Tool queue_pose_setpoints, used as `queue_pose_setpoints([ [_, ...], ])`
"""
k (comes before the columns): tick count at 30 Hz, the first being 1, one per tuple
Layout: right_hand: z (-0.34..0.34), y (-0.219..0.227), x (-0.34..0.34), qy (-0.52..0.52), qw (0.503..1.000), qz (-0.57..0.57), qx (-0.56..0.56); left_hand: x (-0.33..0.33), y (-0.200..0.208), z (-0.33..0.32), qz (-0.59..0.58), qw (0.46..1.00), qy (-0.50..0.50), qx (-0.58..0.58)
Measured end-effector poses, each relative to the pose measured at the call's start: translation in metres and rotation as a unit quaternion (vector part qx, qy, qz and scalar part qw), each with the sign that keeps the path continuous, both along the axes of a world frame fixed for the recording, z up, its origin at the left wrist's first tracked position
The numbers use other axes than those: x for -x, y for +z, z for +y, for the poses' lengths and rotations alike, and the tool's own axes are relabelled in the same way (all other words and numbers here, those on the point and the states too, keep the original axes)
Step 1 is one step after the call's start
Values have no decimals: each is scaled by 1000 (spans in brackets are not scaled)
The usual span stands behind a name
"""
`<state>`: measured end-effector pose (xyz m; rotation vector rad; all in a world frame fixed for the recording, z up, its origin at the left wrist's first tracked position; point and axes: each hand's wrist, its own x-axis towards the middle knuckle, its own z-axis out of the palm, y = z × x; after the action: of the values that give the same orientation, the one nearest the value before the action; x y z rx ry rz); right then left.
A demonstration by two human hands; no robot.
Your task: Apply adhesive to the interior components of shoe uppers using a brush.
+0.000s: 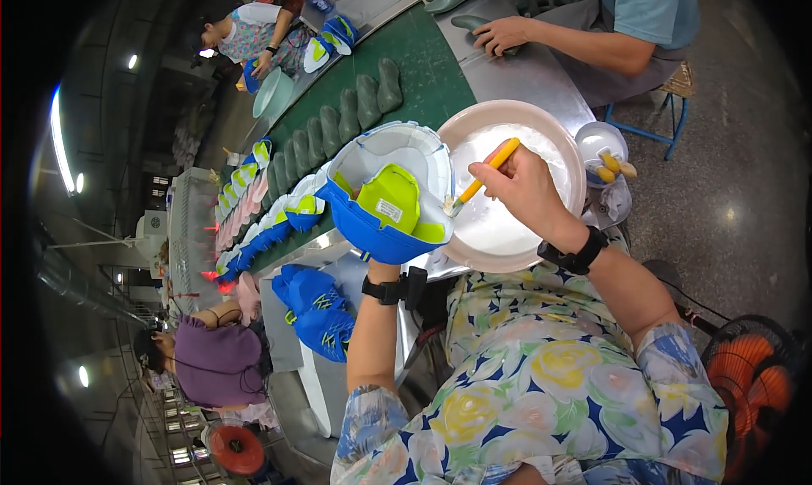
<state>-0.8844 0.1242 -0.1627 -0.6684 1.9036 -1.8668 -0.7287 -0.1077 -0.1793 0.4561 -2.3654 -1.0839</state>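
- Your right hand (526,186) grips a slim yellow-handled brush (501,157), tip at the rim of a white-lined, blue-and-lime fabric shoe upper (387,191).
- Your left hand (383,271), its grip hidden, supports that upper beside a round pale-pink basin (576,165).
- Brushing appears under way; how much remains cannot be told.

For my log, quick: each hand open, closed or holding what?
Left hand: mostly hidden by blue shoe upper; grip unclear.
Right hand: closed, holding yellow-handled brush.

held upper (385,238): 1 | held brush (501,156): 1 | pink basin (575,172): 1 | mint basin (273,94): 1 | stool (679,81): 1
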Motion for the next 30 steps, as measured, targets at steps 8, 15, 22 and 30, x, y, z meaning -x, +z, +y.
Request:
queue_pose_setpoints([
  [8,5,6,-16,47,996,-59,52,-2,-3,-14,6,991,41,125],
  [15,18,17,-6,52,988,17,141,-30,7,-30,14,971,86,221],
  [22,20,27,0,113,923,262,258,-32,-16,27,-21,958,-68,-277],
  [30,-13,29,-13,183,890,350,227,-34,-44,75,-8,909,-99,-405],
])
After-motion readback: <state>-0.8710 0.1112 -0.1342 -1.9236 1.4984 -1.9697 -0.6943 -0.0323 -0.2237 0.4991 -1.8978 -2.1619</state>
